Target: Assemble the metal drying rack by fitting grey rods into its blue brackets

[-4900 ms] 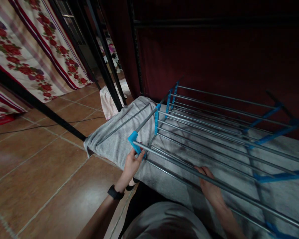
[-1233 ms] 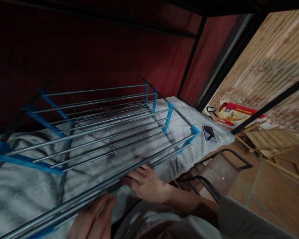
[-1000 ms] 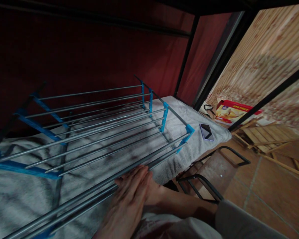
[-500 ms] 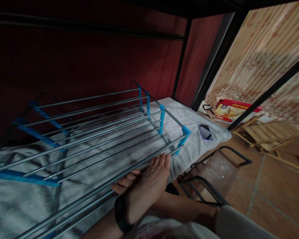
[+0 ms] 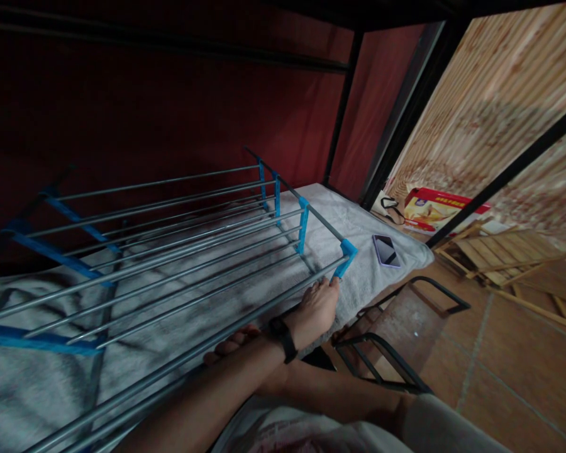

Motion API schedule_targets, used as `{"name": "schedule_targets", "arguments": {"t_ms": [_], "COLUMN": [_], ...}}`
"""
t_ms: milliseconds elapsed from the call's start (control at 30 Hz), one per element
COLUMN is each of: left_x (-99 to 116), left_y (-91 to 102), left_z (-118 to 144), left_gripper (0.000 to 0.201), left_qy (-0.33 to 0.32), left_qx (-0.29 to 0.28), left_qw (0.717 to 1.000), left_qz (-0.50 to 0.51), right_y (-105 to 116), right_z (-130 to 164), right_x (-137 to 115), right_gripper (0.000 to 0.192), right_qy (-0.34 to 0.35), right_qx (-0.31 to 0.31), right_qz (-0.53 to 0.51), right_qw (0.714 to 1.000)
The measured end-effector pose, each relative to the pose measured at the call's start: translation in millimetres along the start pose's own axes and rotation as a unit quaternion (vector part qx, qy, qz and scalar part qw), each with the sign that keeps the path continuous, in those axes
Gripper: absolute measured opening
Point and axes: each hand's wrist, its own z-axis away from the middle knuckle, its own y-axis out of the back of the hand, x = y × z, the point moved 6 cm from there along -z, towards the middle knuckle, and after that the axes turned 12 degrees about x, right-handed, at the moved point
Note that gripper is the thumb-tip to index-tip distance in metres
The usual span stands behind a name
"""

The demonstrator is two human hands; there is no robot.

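A drying rack of grey metal rods with blue plastic joints lies on a grey cloth. My left hand, with a black band on its wrist, reaches across to the near right corner. Its fingers are curled at the lower front rod, just below the blue corner joint. Under the left forearm, my right hand is closed around the front rods farther left; its palm is hidden by that forearm.
On the cloth's right end lies a phone. A black metal-framed chair stands beside the bed on the tiled floor. Farther right are a red and yellow box and a folded wooden rack. Black frame posts rise behind.
My left hand has slid right along the front rod to the blue corner joint, its fingers now more curled. The right hand stays about where it was. The view has shifted slightly.
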Motion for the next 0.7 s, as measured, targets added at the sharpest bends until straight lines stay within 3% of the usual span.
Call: {"name": "schedule_targets", "arguments": {"t_ms": [67, 167, 300, 367, 433, 500, 600, 633, 700], "left_x": [-2.2, -10.2, -14.9, -14.6, -14.2, -14.5, -12.2, -10.9, -9.0], "left_y": [-2.0, -3.9, -6.7, -9.3, -11.8, -13.0, -10.3, -8.5, -4.8], "left_z": [-11.4, -20.3, -21.0, -20.4, -21.0, -22.7, -24.8, -25.1, -25.5], "left_gripper": [0.033, 0.024, 0.023, 0.025, 0.027, 0.026, 0.026, 0.027, 0.029], "left_qy": [0.015, 0.044, 0.045, 0.034, 0.028, 0.035, 0.039, 0.038, 0.042], "left_qx": [0.009, 0.021, 0.056, 0.075, 0.088, 0.092, 0.084, 0.08, 0.073], "left_qw": [0.999, 0.996, 0.995, 0.995, 0.994, 0.993, 0.993, 0.993, 0.993], "left_qz": [0.033, 0.075, 0.067, 0.057, 0.06, 0.07, 0.073, 0.073, 0.078], "right_y": [8.4, 24.1, 59.1, 89.4, 126.2, 164.9, 207.8, 212.9, 209.5], "right_z": [-0.2, 10.2, 53.3, 79.0, 102.7, 124.4, 144.4, 143.5, 132.7], "right_x": [-3.3, -5.7, 0.4, 19.5, 49.0, 84.1, 129.3, 143.0, 169.5], "right_gripper": [0.037, 0.031, 0.028, 0.029, 0.028, 0.024, 0.014, 0.012, 0.02], "right_qy": [0.038, 0.089, 0.133, 0.063, -0.064, -0.217, -0.362, -0.388, -0.428], "right_qx": [0.021, 0.074, 0.159, 0.226, 0.305, 0.401, 0.547, 0.563, 0.541], "right_qz": [0.016, 0.026, -0.068, -0.096, -0.087, -0.067, -0.061, -0.073, -0.121], "right_qw": [0.999, 0.993, 0.976, 0.967, 0.946, 0.888, 0.752, 0.726, 0.714]}}
